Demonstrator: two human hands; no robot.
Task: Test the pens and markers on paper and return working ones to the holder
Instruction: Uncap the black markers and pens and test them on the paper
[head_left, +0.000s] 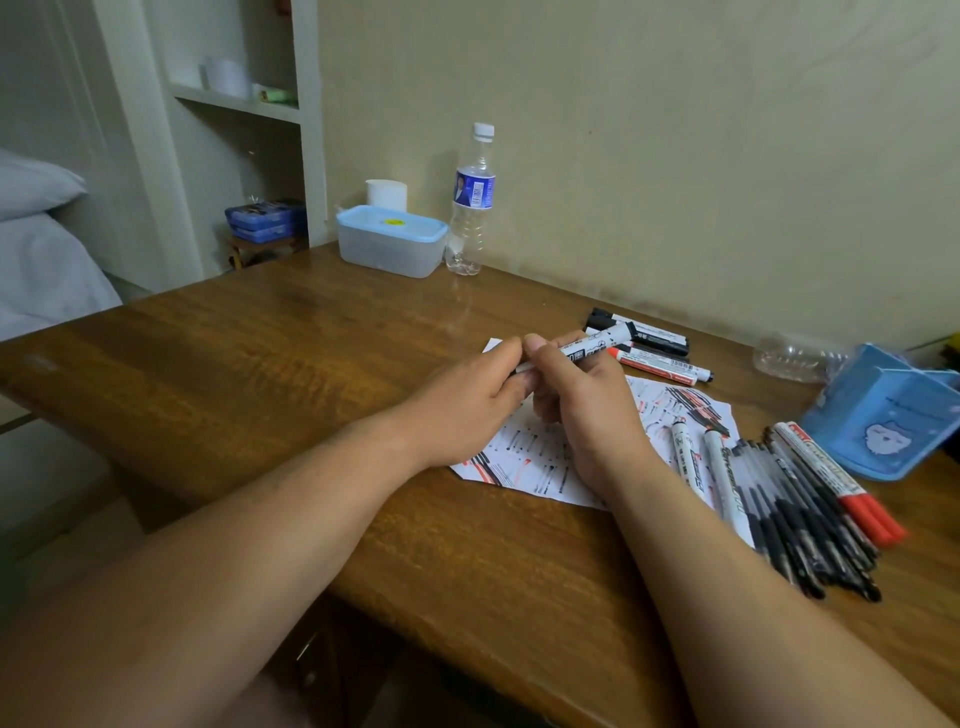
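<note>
Both my hands hold one white marker with a black cap (597, 347) above the scribbled test paper (524, 457). My right hand (582, 410) grips its barrel, cap end pointing to the back right. My left hand (467, 405) pinches the marker's near end, which its fingers hide. A small group of markers (654, 351) lies behind the paper. To the right of the paper lie two white markers (701, 467), a heap of several black pens (800, 519) and red-capped markers (841, 483). The blue pen holder (883, 421) stands tilted at the right edge.
A lidded blue plastic box (392, 239) and a water bottle (470, 208) stand at the back of the wooden table (260, 364). A crushed clear bottle (795, 358) lies by the wall near the holder. A bed and shelves are to the left.
</note>
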